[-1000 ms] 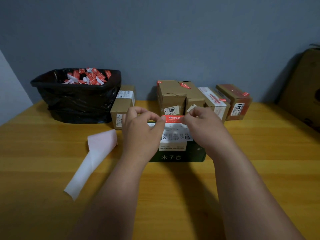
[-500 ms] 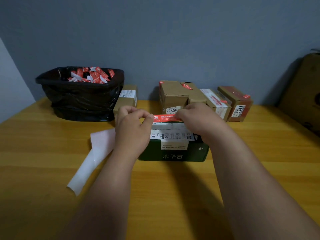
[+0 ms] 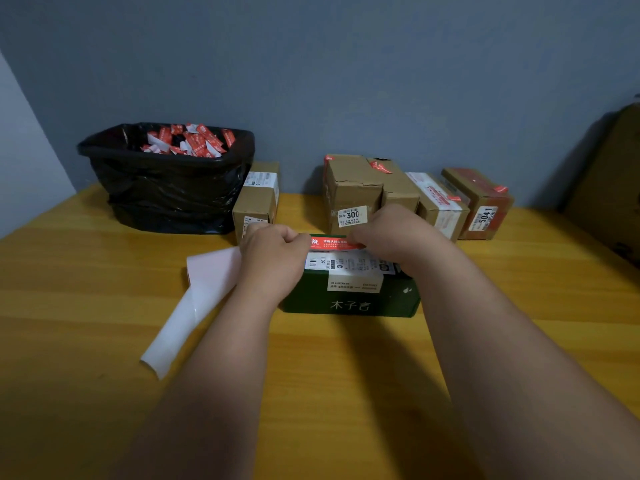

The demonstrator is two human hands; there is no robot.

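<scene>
The red seal sticker (image 3: pixel 334 243) is stretched between both hands, its long axis running left to right along the far top edge of the green carton (image 3: pixel 349 304), just behind the white shipping label (image 3: pixel 349 265). The left hand (image 3: pixel 273 252) pinches its left end with curled fingers, and the right hand (image 3: pixel 391 233) pinches the other end. Whether the strip already touches the carton cannot be told, so pressing it down likely calls for both hands lowering evenly.

Black bin (image 3: pixel 166 199) of red scraps (image 3: pixel 194 142) back left; brown cartons (image 3: pixel 353 188) along wall; white sheet (image 3: pixel 194 306) on table (image 3: pixel 86 306).
</scene>
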